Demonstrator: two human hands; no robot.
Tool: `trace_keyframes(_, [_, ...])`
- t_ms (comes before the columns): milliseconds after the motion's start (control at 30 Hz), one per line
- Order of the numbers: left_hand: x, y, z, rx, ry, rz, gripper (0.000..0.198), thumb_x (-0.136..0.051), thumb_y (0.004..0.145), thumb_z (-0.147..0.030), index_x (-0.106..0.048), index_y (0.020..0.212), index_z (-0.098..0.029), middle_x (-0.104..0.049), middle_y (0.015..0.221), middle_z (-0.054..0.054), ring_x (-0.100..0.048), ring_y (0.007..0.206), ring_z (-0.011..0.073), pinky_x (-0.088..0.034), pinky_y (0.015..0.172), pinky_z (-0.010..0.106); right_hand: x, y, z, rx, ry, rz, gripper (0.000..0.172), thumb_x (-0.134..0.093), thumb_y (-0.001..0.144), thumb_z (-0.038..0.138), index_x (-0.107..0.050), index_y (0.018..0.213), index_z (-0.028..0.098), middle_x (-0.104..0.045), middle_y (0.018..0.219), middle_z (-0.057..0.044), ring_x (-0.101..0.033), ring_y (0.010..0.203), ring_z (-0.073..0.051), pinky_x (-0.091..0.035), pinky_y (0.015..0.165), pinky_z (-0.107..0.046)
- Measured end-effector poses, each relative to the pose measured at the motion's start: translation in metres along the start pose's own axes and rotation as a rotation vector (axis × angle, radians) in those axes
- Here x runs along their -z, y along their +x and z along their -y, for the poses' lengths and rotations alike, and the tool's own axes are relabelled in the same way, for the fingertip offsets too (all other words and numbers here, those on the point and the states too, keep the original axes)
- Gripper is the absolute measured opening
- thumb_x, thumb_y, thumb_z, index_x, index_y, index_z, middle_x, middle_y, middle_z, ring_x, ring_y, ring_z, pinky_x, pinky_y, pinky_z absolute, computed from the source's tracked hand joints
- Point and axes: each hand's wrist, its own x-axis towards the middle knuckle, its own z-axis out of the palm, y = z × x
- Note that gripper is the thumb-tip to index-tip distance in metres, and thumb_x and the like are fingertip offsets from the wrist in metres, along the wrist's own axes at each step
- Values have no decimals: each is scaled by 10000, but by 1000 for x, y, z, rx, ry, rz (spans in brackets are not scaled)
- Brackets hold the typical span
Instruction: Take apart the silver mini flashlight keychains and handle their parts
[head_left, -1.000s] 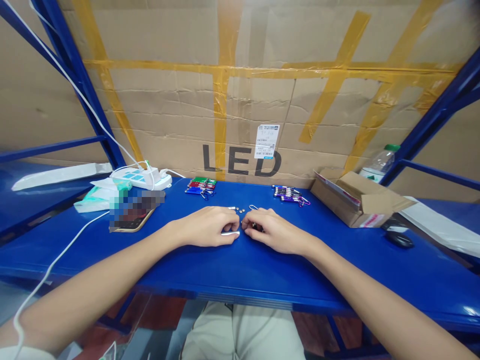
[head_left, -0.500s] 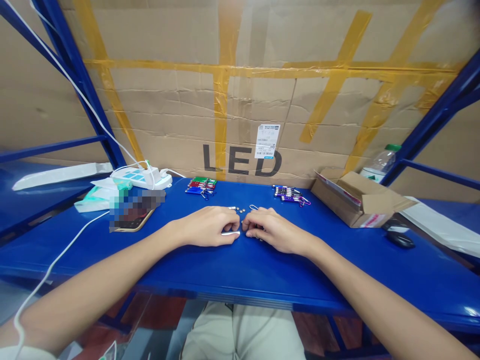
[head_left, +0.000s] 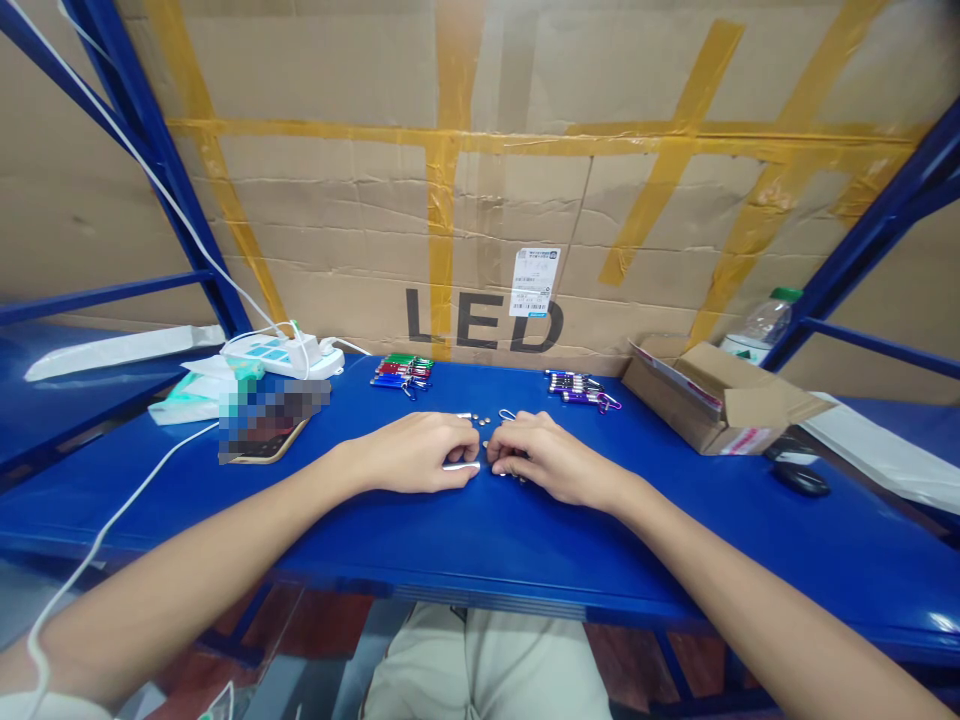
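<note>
Near the middle of the blue table (head_left: 450, 540), my left hand (head_left: 431, 452) is closed on a small silver tube (head_left: 461, 466) that shows between thumb and fingers. Just to its right my right hand (head_left: 544, 458) rests with its fingers curled together; what they pinch, if anything, is hidden. Several small round metal pieces (head_left: 482, 421) lie between and beyond the hands, and a few more show under the right fingers. A silver loop (head_left: 507, 414) sticks out behind the right hand.
Red, green and blue tubes with clips (head_left: 403, 372) lie at the back; purple and black ones (head_left: 581, 388) sit further right. An open carton (head_left: 697, 400), bottle (head_left: 765, 325) and mouse (head_left: 801, 479) are right. A phone (head_left: 277, 430) and power strip (head_left: 281, 352) are left.
My right hand has shifted very slightly to the right, and more of the small metal pieces under its fingers show. My left hand has stayed in place.
</note>
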Motion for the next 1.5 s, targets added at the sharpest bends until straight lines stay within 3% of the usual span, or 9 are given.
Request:
trace_keyframes(300, [0, 0, 0, 1, -7, 4, 109, -651, 991, -281, -677, 923, -200, -679, 893, 15, -616, 795, 183, -408, 733, 293, 1, -1, 1, -30, -67, -2, 137, -592, 1116, 299, -682, 1041, 228, -739, 980, -42, -609, 1026, -258, -354, 913, -376])
trace_keyframes(500, [0, 0, 1, 3, -9, 9, 109, -656, 989, -280, -666, 912, -202, -672, 889, 11, -612, 794, 178, -404, 727, 292, 11, -2, 7, -116, -79, 36, 132, -710, 1042, 338, -688, 986, 221, -758, 933, -44, -620, 1035, -283, -355, 938, -404])
trace_keyframes(800, [0, 0, -1, 10, -2, 10, 136, -650, 1003, -295, -662, 907, -199, -677, 890, 14, -613, 797, 181, -407, 729, 298, 14, -3, 8, -91, 7, 76, 35, -661, 1008, 200, -689, 1005, 220, -774, 1009, -21, -619, 1033, -254, -341, 978, -422])
trace_keyframes(1067, [-2, 0, 1, -4, 4, 5, 136, -656, 996, -297, -655, 900, -201, -678, 883, 11, -616, 789, 179, -409, 722, 296, 17, -7, 7, -99, 35, 140, 241, -665, 856, 84, -670, 1047, 230, -768, 1053, -15, -613, 1071, -255, -354, 984, -423])
trace_keyframes(1500, [-1, 1, 1, -12, -4, -4, 129, -662, 988, -284, -660, 891, -199, -681, 876, 14, -620, 786, 182, -415, 721, 301, 20, -8, 3, -153, -8, 131, 235, -650, 879, 91, -670, 1064, 233, -753, 1015, -18, -618, 1048, -262, -367, 981, -434])
